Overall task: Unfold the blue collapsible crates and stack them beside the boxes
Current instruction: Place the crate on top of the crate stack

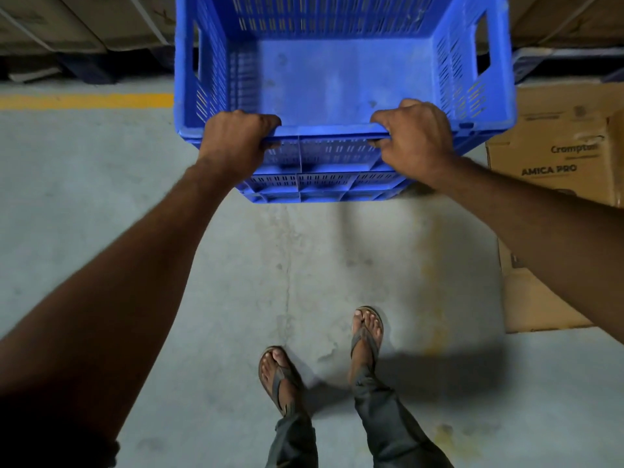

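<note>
Both of my hands are closed on the near rim of the blue crate (337, 89): my left hand (236, 143) grips it toward the left corner, and my right hand (415, 140) grips it toward the right corner. On each hand the fingers curl over the top edge of the rim while the thumb presses from below, so the rim is clamped inside the fist. Between my two hands a bare length of the rim stays free, and beyond my knuckles the crate opens upward with its walls standing and its flat bottom visible and nothing lying inside. Its side walls have slots and a cut-out handle hole on each side. Directly under my grip I see more blue slotted layers (320, 187), stacked below the crate I hold, but I cannot tell how many crates are there or whether the upper crate already rests on them. To the right of my right hand, close beside the stack, stands a brown cardboard box (553, 153) with printed words "Crompton" and "AMICA PRO" on it. Far beyond my left hand a yellow line (84, 101) runs across the grey concrete floor (101, 197), and behind it more cardboard boxes (67, 25) are in shadow. Below my grip, nearer to my body, my two feet in sandals (366, 332) stand on the floor, the right one a little ahead.
</note>
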A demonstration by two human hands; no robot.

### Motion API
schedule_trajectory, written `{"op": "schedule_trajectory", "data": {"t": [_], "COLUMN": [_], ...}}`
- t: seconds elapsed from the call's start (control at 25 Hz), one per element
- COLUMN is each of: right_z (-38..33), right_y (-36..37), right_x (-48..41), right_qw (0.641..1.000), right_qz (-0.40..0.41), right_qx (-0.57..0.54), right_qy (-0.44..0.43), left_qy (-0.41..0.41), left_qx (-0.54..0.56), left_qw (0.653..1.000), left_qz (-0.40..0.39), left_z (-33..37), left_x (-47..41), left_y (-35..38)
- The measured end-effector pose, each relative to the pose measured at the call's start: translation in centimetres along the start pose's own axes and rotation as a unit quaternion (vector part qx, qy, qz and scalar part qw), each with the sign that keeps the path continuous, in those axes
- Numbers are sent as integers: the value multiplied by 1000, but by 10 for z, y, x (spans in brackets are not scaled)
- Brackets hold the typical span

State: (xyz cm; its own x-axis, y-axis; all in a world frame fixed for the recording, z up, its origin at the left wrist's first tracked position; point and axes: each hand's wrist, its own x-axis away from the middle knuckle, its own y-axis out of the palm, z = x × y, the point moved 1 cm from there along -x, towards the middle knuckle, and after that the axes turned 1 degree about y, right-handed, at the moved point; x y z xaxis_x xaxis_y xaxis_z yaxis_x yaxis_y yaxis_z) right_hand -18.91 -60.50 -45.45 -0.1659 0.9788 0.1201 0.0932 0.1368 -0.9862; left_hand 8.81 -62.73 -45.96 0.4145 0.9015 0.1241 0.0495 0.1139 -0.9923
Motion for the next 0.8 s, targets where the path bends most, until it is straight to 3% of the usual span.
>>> {"op": "schedule_trajectory", "data": {"t": [0.2, 0.4, 0.48, 0.6, 0.8], "right_z": [-7, -86, -137, -187, -190], "right_y": [-2, 0, 6, 14, 24], "right_x": [-10, -17, -27, -44, -42], "right_qw": [998, 993, 987, 990, 992], "right_qz": [-46, -70, -91, -74, -23], "right_qx": [46, -29, -53, -42, -28], "right_qy": [-1, -86, -119, -115, -121], "left_qy": [10, -75, -102, -203, -209], "left_qx": [67, 107, 243, 447, 517], "left_qw": [995, 990, 962, 869, 828], "left_qz": [-70, 55, 75, 62, 48], "left_z": [-11, -75, -75, -79, -94], "left_x": [3, 47, 58, 55, 54], "left_y": [-11, 6, 18, 25, 32]}}
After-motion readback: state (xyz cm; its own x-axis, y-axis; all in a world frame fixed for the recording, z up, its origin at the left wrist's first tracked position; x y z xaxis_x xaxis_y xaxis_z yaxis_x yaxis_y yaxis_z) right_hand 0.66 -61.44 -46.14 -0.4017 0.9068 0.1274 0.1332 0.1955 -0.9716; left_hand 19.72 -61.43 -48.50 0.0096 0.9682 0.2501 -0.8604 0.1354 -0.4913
